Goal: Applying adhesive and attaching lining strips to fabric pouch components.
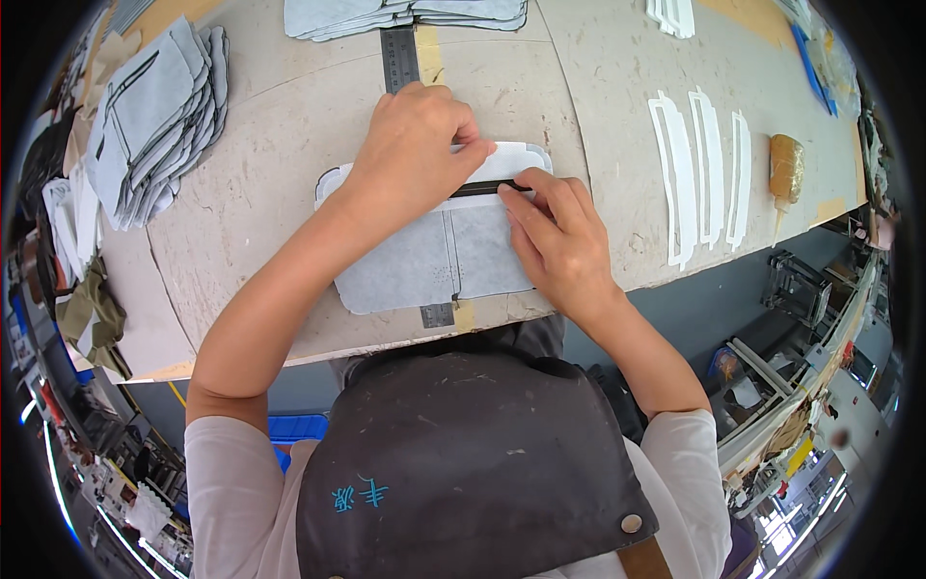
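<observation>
A grey-blue fabric panel (395,261) with rounded corners lies flat on the worktable in front of me. A narrow black strip (477,189) runs across its upper part, beside a white band (503,162). My left hand (417,145) is over the panel's upper left, thumb and forefinger drawn together just above the strip; whatever is between them is too small to make out. At the strip's right end, my right hand (564,232) has its thumb and fingertips closed on the black strip, its palm over the panel's right side.
A metal ruler (398,58) on the worktable (260,125) passes beneath the panel. Stacked grey-blue panels (159,116) sit at left, with more panels (405,14) at the far edge. White slotted strips (709,174) and an amber glue bottle (786,169) lie at right.
</observation>
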Demonstrator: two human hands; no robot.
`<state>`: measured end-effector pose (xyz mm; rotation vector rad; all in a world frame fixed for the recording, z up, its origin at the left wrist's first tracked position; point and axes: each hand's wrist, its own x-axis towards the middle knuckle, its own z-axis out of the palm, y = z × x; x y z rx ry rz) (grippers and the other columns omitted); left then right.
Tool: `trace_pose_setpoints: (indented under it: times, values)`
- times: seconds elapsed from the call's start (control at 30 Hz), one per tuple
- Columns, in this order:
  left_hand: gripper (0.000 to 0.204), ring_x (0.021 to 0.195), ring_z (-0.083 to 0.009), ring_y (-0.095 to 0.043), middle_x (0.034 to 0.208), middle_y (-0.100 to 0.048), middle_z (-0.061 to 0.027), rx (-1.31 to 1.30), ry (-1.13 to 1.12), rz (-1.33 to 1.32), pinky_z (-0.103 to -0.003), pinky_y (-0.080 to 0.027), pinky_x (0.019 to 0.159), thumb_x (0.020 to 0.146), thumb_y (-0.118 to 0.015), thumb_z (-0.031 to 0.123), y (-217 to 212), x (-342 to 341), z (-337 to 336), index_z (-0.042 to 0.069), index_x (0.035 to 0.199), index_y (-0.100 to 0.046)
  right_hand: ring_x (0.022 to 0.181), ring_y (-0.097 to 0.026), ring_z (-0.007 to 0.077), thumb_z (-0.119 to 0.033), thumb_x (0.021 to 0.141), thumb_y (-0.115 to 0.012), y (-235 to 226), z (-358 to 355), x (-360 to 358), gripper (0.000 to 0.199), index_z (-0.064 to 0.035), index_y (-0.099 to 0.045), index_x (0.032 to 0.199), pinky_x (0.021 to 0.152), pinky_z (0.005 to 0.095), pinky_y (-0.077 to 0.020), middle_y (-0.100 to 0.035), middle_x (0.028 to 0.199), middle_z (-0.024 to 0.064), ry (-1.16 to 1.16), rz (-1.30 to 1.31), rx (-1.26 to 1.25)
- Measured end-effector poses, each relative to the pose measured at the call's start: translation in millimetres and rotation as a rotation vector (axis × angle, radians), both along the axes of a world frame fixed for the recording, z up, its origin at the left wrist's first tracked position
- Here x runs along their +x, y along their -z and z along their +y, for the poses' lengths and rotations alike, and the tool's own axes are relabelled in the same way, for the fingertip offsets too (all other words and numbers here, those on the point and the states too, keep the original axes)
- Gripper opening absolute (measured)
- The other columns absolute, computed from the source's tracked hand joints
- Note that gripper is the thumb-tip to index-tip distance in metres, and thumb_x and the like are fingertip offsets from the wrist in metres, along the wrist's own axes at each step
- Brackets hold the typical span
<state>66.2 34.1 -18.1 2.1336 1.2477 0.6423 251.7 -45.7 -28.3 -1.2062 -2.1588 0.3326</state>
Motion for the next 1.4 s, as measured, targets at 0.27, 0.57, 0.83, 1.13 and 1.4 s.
trace_pose_setpoints:
  times: [0.27,0.57,0.83,1.13,1.4]
  values:
    - [0.02,0.065,-0.0233,-0.051,0.064,-0.054,-0.0076,0.091,0.004,0.018,-0.035,-0.042,0.059,0.076,-0.075,0.014,5,0,-2,0.001,0.066,-0.062,0.078,-0.056,0.0239,0.005,0.065,-0.067,1,0,1,0.029,0.0041,-0.065,0.093,0.065,0.0333,-0.0504,-0.059,0.105,0.0111,-0.011,-0.03,0.014]
    - [0.02,0.069,-0.0216,-0.049,0.067,-0.055,-0.0053,0.198,0.057,0.064,-0.034,-0.042,0.064,0.076,-0.075,0.013,-2,-10,-2,0.004,0.069,-0.059,0.084,-0.056,0.0239,0.001,0.066,-0.065,-4,3,1,0.04,0.0025,-0.062,0.106,0.072,0.0346,-0.0506,-0.059,0.104,0.0115,-0.058,-0.127,-0.011]
    - [0.022,0.076,-0.0258,-0.053,0.07,-0.06,-0.0068,-0.003,0.057,0.052,-0.038,-0.041,0.074,0.076,-0.075,0.018,-2,-13,2,0.004,0.067,-0.061,0.08,-0.052,0.0218,0.0,0.066,-0.062,-8,7,0,0.05,-0.0007,-0.063,0.116,0.067,0.0327,-0.0478,-0.054,0.095,0.0073,-0.099,-0.181,-0.023]
    - [0.016,0.067,-0.0205,-0.045,0.07,-0.054,-0.0041,0.146,0.017,-0.068,-0.033,-0.04,0.063,0.073,-0.076,0.009,2,-17,-3,0.005,0.08,-0.062,0.087,-0.051,0.0236,-0.003,0.072,-0.058,-17,9,-7,0.042,-0.003,-0.064,0.114,0.071,0.0316,-0.0462,-0.05,0.099,0.0091,-0.097,-0.348,-0.019]
    - [0.022,0.077,-0.0203,-0.05,0.079,-0.057,-0.0049,0.171,-0.124,0.0,-0.032,-0.043,0.064,0.072,-0.075,0.0,-12,-60,-33,0.004,0.091,-0.065,0.102,-0.053,0.028,0.0,0.072,-0.059,-17,14,-18,0.04,0.0022,-0.062,0.112,0.082,0.037,-0.049,-0.052,0.117,0.0129,-0.156,-0.148,-0.144]
